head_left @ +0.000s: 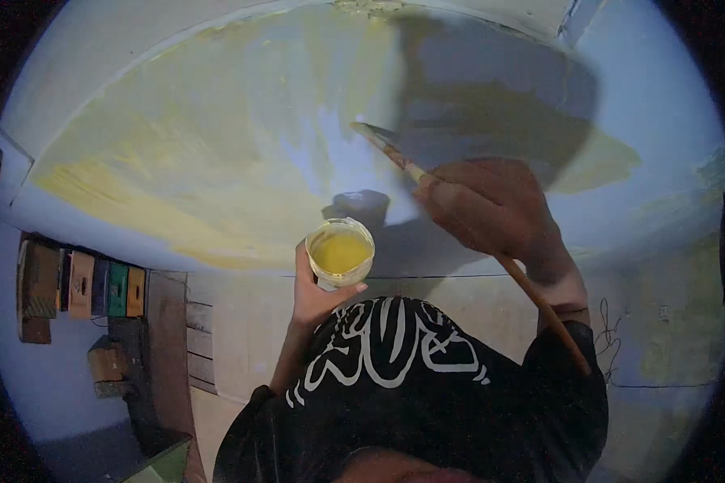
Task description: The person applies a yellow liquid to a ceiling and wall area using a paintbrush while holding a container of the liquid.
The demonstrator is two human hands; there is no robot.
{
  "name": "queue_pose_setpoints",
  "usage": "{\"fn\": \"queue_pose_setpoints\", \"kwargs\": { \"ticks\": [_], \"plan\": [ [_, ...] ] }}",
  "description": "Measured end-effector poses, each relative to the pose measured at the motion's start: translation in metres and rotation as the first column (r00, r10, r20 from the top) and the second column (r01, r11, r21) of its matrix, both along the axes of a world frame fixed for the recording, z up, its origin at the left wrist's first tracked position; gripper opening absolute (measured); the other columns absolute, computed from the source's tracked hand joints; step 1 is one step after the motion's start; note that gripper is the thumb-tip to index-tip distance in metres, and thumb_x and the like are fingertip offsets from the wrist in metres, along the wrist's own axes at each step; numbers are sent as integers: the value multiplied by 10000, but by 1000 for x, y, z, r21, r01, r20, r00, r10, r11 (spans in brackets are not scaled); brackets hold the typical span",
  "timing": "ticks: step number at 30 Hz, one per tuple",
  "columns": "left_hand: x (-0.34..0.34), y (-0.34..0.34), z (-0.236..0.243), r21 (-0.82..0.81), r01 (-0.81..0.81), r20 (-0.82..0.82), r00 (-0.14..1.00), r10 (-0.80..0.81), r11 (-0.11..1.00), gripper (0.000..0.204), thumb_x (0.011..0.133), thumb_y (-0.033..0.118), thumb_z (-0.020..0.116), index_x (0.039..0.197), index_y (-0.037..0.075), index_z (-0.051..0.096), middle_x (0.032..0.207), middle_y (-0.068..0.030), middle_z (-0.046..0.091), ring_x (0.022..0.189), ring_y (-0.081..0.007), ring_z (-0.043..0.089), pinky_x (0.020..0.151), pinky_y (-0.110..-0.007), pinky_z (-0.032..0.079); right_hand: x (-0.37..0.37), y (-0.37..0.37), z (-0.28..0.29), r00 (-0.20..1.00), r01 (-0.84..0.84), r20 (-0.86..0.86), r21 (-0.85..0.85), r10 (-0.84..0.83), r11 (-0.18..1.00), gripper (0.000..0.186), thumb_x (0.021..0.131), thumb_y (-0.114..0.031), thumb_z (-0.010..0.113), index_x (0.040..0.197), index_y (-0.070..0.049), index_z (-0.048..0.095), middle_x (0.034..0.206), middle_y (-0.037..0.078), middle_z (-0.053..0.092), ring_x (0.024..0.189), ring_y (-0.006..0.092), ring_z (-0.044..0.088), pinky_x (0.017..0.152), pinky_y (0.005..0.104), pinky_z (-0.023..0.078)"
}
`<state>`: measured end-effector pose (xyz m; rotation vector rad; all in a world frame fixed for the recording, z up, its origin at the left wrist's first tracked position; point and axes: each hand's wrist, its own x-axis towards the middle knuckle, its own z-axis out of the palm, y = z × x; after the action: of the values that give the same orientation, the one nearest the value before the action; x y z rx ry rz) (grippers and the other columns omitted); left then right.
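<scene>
My left hand [314, 299] grips a small white cup [340, 278] of yellow paint [338, 251] in front of my body, low against the painted surface. My right hand [491, 205] is closed round a long paintbrush [395, 154] with a wooden handle that runs back along my forearm. The bristle end lies at the pale wall surface [234, 113], touching or very near it. Streaky yellow paint covers much of that surface, with bluish white patches showing through. Shadows of the hand and cup fall on it.
At the left, coloured crates or drawers [119, 288] stand in a row above a cardboard box [109, 366]. A loose dark cord [606, 330] is at the right. A curved moulding [362, 8] edges the top of the painted surface. My black shirt fills the lower middle.
</scene>
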<state>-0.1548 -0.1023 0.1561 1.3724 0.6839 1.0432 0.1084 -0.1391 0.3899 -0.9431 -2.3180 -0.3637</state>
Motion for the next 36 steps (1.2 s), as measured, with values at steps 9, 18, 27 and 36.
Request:
{"fn": "queue_pose_setpoints", "kwargs": {
  "ticks": [9,18,27,36],
  "plan": [
    [-5,-6,7,15,-10,-9,1000,10,1000,1044,666,140,974,1473,13,323,1397,-160,513,1338,-268,521,1133,-434,434,-4,2,-16,998,63,-2,261,-64,963,354,805,-35,832,1111,-74,658,913,88,736,794,240,750,632,351,613],
    [-15,-8,0,-25,3,-74,997,-4,1000,1024,667,128,970,1466,34,337,1408,-148,518,1343,-265,523,1143,-432,432,-2,1,-24,992,76,-111,142,-60,987,239,803,-30,821,993,-72,682,890,100,741,775,251,750,652,379,621],
    [-29,-16,8,-53,65,-47,997,-67,997,1036,682,115,965,1485,12,319,1428,-147,505,1347,-242,516,1156,-416,419,-6,10,-92,992,101,103,-267,-75,959,185,840,-93,739,1003,-84,650,999,122,723,847,310,735,668,380,612],
    [-43,-31,8,-140,51,-66,996,-61,989,979,677,52,939,1457,-6,350,1390,-149,541,1323,-245,538,1144,-412,421,-15,9,-61,973,217,-153,349,-174,912,254,820,-23,819,1009,-79,658,881,140,747,742,283,749,605,378,610]
  ]
}}
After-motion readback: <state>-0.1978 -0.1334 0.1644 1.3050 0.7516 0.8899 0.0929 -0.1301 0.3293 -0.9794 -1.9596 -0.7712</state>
